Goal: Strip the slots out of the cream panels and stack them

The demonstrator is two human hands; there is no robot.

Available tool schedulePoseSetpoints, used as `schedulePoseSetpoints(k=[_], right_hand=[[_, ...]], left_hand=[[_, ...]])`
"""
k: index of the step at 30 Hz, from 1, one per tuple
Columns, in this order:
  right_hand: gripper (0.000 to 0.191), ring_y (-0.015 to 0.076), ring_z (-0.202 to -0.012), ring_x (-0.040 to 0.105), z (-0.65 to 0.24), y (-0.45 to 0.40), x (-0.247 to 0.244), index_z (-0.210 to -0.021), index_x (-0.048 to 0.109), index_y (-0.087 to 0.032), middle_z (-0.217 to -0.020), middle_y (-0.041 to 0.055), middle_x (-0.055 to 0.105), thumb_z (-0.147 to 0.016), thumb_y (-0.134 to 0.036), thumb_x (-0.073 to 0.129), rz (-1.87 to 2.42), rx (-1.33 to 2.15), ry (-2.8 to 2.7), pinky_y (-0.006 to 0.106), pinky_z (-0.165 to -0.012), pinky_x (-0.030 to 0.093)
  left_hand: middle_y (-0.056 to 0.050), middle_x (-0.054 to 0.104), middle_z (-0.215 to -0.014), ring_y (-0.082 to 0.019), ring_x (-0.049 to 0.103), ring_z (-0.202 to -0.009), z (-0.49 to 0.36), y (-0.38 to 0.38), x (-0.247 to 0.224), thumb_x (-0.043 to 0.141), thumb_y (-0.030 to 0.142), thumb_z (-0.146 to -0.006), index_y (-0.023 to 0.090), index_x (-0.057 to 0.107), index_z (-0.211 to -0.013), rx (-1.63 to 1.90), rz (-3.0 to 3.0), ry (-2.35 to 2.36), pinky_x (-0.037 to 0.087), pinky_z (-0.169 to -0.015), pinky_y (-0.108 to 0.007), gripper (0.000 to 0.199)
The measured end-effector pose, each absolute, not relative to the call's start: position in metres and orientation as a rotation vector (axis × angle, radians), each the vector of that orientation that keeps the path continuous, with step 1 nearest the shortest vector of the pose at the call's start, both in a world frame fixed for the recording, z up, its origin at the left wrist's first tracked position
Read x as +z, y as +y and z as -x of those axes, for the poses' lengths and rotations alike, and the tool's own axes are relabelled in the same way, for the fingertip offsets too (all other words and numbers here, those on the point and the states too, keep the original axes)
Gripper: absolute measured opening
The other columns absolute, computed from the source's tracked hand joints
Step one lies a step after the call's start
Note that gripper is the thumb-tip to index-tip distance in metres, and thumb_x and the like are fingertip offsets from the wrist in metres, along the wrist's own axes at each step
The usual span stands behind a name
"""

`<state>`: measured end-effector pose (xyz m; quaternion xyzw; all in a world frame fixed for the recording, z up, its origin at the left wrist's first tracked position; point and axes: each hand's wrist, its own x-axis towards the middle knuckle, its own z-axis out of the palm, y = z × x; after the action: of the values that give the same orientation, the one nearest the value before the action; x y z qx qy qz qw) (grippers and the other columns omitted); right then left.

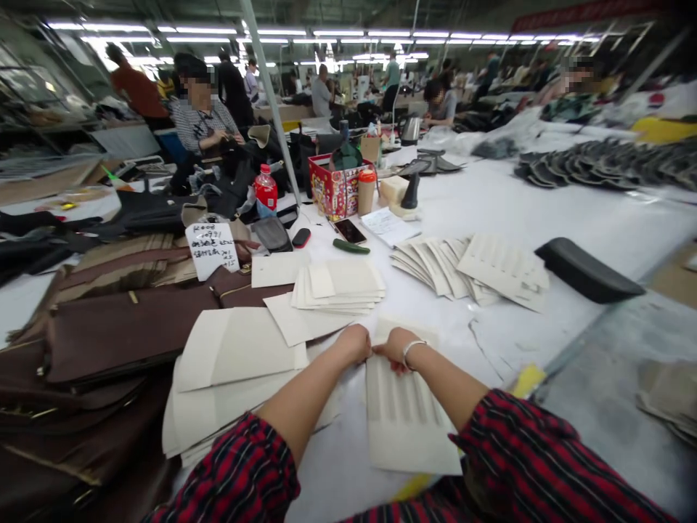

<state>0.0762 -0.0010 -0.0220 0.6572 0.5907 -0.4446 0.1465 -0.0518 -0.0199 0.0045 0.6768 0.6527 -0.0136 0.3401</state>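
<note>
Sleeves [523, 450]; left hand [355, 344], right hand [397, 347] at panel [408, 443], grip unclear; dark item [347, 156] in red box [340, 195].

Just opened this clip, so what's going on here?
A person works at a white table, both hands at a pale banded panel lying flat. The left hand is by its left edge; the right hand is over it, fingertips close to the left hand. Whether either grips it is unclear. Pale sheets and brown bags lie to the left, and more pale panels are fanned out farther right.
</note>
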Motion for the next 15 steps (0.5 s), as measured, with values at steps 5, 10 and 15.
schedulePoseSetpoints(k=[5,10,15], right_hand=[[0.047,0.0155,-0.036,0.054,-0.076,-0.004,-0.016,-0.055,0.058,-0.009,-0.039,0.0063,0.055,-0.065,-0.055,0.053,-1.94,-1.311,1.645,0.024,-0.039,0.043],[0.043,0.0158,-0.036,0.054,-0.073,-0.008,-0.01,-0.059,0.06,-0.008,-0.036,0.0048,0.053,-0.065,-0.051,0.056,-1.94,-1.31,1.633,0.025,-0.041,0.045],[0.033,0.0148,-0.033,0.053,-0.072,-0.013,-0.011,-0.062,0.061,-0.008,-0.035,0.0035,0.053,-0.069,-0.039,0.054,-2.043,-1.221,1.662,0.024,-0.042,0.045]], left_hand=[[-0.005,0.062,-0.076,-0.018,0.055,-0.079,0.054,-0.033,-0.003,0.05,0.015,-0.064,0.017,0.058,-0.071,0.056,-1.968,1.642,0.041,-0.071,-0.027,0.01],[-0.006,0.061,-0.082,-0.019,0.055,-0.083,0.054,-0.039,-0.007,0.048,0.017,-0.067,0.017,0.057,-0.074,0.069,-2.03,1.647,0.04,-0.073,-0.028,0.011],[-0.003,0.062,-0.063,-0.015,0.058,-0.068,0.053,-0.034,-0.005,0.053,0.014,-0.063,0.015,0.058,-0.07,0.015,-1.923,1.677,0.043,-0.065,-0.023,0.009]])
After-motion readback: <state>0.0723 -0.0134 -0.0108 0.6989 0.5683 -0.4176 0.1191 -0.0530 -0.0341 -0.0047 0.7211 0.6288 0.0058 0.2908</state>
